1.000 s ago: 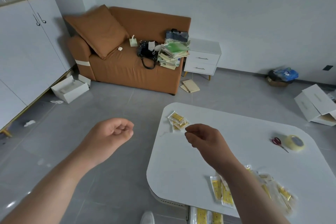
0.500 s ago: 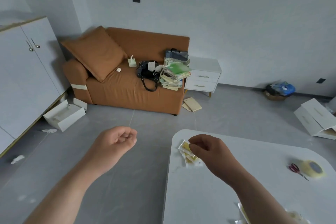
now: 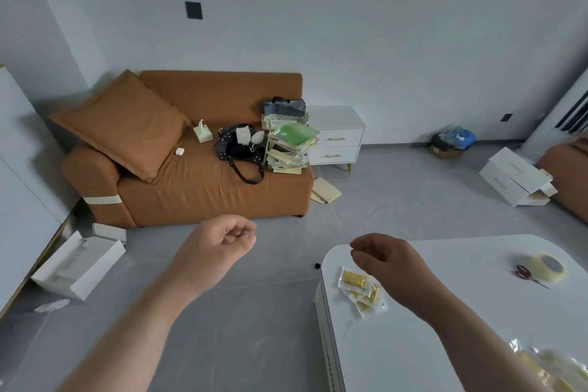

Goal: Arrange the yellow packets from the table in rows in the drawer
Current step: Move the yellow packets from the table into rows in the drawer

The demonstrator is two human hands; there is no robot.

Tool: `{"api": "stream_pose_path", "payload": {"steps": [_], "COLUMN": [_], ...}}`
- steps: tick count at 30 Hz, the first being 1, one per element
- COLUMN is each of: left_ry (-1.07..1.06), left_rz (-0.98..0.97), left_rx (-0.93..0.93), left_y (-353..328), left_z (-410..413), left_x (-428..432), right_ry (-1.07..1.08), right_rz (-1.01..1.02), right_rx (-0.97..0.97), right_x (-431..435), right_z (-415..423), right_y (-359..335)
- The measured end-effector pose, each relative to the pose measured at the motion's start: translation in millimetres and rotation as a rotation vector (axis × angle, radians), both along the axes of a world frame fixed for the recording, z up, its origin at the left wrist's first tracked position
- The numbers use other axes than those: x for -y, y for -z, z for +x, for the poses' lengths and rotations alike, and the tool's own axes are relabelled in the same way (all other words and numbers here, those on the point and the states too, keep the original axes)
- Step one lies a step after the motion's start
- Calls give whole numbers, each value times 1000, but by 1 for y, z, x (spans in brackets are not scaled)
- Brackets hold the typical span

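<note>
Grey tiled floor, white walls. Far left: an open white box (image 3: 76, 267) lies on the floor beside a white cabinet (image 3: 19, 188). Orange sofa (image 3: 206, 188) against the back wall, carrying a matching cushion (image 3: 121, 124) tilted on its left arm, a tissue box (image 3: 203, 133), a black handbag (image 3: 240, 151) and, at its right end, a leaning stack of books (image 3: 291, 146). White two-drawer nightstand (image 3: 337, 137) just beside the sofa. Left hand (image 3: 222, 245) hangs over the floor, left of the table, fingers curled into a loose fist with nothing in it. Right hand (image 3: 385, 259) hovers over the near-left corner of the white table (image 3: 445, 321), fingers bent down with the tips drawn together; nothing visible between them. Small heap of yellow packets (image 3: 361, 288) lies on the table directly below and just left of that hand, not touching it. Second heap of packets (image 3: 547, 366) at the lower right table edge, blurred. Tape roll (image 3: 545, 267) and red-handled scissors (image 3: 525, 274) lie together farther right on the table. White cartons (image 3: 512, 175) on the floor beyond.
</note>
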State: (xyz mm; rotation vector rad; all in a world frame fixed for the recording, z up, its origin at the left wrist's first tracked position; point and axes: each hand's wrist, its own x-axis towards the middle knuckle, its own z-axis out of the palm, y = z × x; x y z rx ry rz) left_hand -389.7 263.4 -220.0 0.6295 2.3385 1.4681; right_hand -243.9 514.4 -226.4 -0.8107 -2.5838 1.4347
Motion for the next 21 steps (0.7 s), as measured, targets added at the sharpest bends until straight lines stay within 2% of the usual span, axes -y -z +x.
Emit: {"api": "stream_pose_path", "payload": {"steps": [8, 14, 21], "left_ry": [215, 349, 425], "left_rz": [-77, -137, -195], "left_rx": [-4, -25, 47], "left_y": [9, 21, 35], "left_z": [-65, -117, -180], "left_x": [-70, -154, -264], "right_ry": [166, 329, 466], "right_rz": [-34, -88, -155], "right_rx": [17, 17, 52], "right_x": [-35, -101, -187], "right_z": [-19, -38, -70], "right_y": [9, 41, 73]}}
